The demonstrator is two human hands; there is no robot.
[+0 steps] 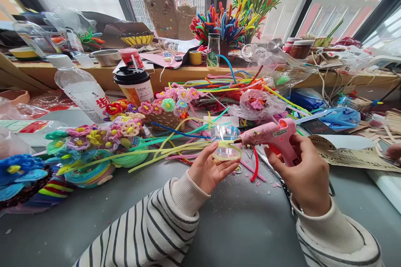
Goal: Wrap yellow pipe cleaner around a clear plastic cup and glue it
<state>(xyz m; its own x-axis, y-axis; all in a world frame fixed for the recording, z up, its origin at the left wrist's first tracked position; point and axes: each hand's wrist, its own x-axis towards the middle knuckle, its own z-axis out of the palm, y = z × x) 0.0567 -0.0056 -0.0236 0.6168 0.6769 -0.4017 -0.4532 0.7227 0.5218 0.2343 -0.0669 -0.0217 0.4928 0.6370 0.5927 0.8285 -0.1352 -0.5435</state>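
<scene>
Left hand (208, 171): palm turned up, thumb and fingers closed on a clear tub (224, 154), which is held just above the table (244, 233), mid-view. Pale yellow stems (169, 150) run from the tub's rim out toward the left.

Right hand (308, 173): fingers wrapped round the grip of a pink glue gun (260, 135) — nozzle at the tub's rim, touching or just short of it, cannot tell. Whether the trigger is pressed, also cannot tell.

Below the gun, a bent red stem (255, 164) lies near a straight pink one, among small scraps. Left side: fuzzy flowers (122, 129) in bunches, a lidded drink (134, 85) and a bottle (81, 91) behind them. Far right — part of another person's hand (394, 151), beside printed paper (354, 156).
</scene>
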